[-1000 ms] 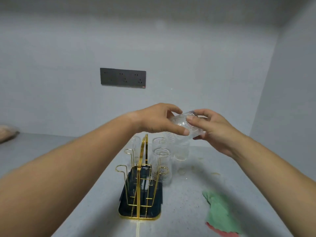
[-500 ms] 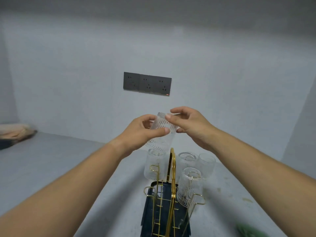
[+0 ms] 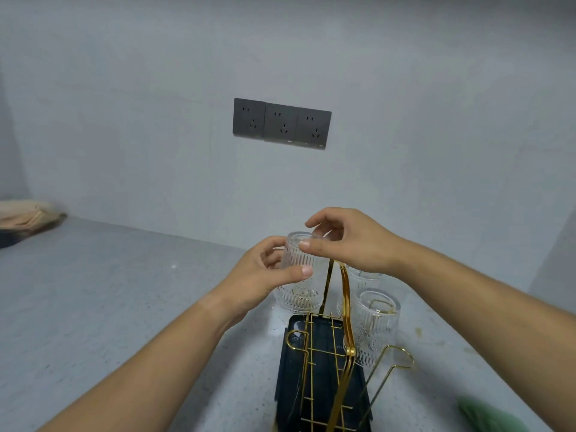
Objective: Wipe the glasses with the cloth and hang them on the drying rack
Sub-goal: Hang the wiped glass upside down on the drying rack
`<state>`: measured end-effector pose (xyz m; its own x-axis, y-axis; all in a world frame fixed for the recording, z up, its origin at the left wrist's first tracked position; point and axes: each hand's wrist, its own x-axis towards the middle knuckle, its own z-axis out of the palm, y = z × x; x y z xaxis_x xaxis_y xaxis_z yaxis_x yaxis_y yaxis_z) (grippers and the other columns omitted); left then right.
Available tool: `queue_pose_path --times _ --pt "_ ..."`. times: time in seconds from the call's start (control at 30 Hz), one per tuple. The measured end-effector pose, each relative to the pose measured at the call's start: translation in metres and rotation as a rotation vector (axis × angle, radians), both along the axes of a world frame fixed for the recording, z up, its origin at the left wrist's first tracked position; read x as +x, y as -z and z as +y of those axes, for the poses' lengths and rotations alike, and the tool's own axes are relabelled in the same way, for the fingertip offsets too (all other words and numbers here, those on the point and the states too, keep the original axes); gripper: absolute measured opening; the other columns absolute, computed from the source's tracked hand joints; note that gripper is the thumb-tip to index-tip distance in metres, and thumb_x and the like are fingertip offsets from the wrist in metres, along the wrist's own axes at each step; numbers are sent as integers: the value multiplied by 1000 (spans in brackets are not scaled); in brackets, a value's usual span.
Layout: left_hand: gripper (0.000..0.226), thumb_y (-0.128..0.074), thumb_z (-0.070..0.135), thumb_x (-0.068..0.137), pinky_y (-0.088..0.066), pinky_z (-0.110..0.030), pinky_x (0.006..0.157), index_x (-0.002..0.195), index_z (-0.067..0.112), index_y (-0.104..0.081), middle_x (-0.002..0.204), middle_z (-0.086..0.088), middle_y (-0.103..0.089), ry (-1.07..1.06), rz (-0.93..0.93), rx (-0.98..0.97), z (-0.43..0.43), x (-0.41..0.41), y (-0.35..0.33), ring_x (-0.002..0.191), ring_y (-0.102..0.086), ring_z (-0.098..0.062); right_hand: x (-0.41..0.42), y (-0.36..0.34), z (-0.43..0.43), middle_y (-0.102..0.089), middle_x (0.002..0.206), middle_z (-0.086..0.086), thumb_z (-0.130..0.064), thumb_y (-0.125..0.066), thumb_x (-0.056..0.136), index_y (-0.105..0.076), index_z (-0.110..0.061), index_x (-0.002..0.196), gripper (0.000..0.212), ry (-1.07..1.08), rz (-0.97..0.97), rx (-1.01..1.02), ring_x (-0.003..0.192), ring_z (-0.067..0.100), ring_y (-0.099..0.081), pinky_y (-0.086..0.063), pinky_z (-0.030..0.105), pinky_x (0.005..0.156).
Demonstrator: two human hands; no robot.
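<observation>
At least three ribbed glasses showed: one held glass (image 3: 300,260), one half-hidden glass (image 3: 363,277) farther back, one hung glass (image 3: 378,325); overlap hid any more. There were two hands, left hand (image 3: 261,282) and right hand (image 3: 352,244), one drying rack (image 3: 347,322), one green cloth (image 3: 489,416), three sockets (image 3: 282,123).

A: Entry 1, colours?
B: The clear drinking glass (image 3: 299,266) I hold: colourless, vertical ribs. Same ribs, plus a dotted band, on the clear upturned glass (image 3: 377,325) on the gold wire drying rack (image 3: 345,307).
A: Base, surroundings?
B: Dark navy rectangular tray (image 3: 324,335); grey speckled counter (image 3: 124,291); green soft cloth (image 3: 486,416); dark grey triple wall socket (image 3: 282,123).
</observation>
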<state>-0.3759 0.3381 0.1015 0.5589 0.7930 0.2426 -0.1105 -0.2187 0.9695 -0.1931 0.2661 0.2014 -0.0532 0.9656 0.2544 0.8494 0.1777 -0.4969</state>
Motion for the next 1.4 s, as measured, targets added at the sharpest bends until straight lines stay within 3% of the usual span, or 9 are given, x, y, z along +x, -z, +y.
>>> queue_pose_path --times 0.23,0.33,0.47,0.87,1.03,1.17,1.27,1.4 --pt "68 -98 28 70 -52 -32 106 130 26 -67 120 4 -78 33 70 -28 -7 0 21 116 -72 -9 5 18 -4 -69 104 -4 -53 -80 80 -63 -23 128 59 1 -33 -93 97 12 -67 -56 39 96" --pt "68 -91 24 67 -56 -21 91 131 21 -67 117 1 -78 42 83 -40 -10 -1 30 107 -74 -6 5 24 -1 -70 102 -6 -57 -82 77 -62 -25 127 62 5 -98 -158 98 15 -68 -54 45 98" --pt "69 -91 19 70 -57 -19 88 134 21 -66 121 -2 -76 51 100 -50 -11 -1 37 109 -74 -9 4 29 3 -70 104 -12 -66 -77 75 -63 -29 127 65 36 -155 -204 97 8 -65 -46 47 105" --pt "57 -91 14 78 -57 -18 85 129 27 -68 124 -9 -73 22 199 -58 -13 -7 43 109 -73 -15 3 27 0 -71 111 -12 -74 -63 80 -71 -32 116 56 10 -186 -215 109 11 -65 -45 49 108" --pt "77 -98 24 63 -57 -37 105 132 30 -63 128 -20 -67 38 298 -81 -7 -13 32 117 -69 -31 7 27 -11 -72 115 -9 -52 -65 94 -74 -23 115 37 -20 -90 -133 110 6 -63 -49 32 100" --pt "91 -97 38 53 -51 -30 100 135 33 -57 128 -13 -61 -48 352 -48 -14 -19 6 121 -64 -26 19 22 -31 -70 119 -12 -50 -62 97 -73 -23 116 35 15 -13 -45 115 4 -60 -41 24 96" --pt "84 -99 42 60 -48 -25 94 133 30 -61 126 -10 -65 -146 266 11 -29 -13 -22 114 -69 -19 32 18 -48 -71 115 -14 -47 -61 98 -74 -25 111 29 39 68 16 112 3 -62 -45 26 98" --pt "65 -95 39 72 -50 -24 90 129 29 -64 124 -11 -67 -173 230 104 -55 9 -57 115 -70 -24 49 12 -76 -73 105 -12 -40 -62 100 -74 -23 106 22 63 182 55 101 3 -66 -49 21 86"
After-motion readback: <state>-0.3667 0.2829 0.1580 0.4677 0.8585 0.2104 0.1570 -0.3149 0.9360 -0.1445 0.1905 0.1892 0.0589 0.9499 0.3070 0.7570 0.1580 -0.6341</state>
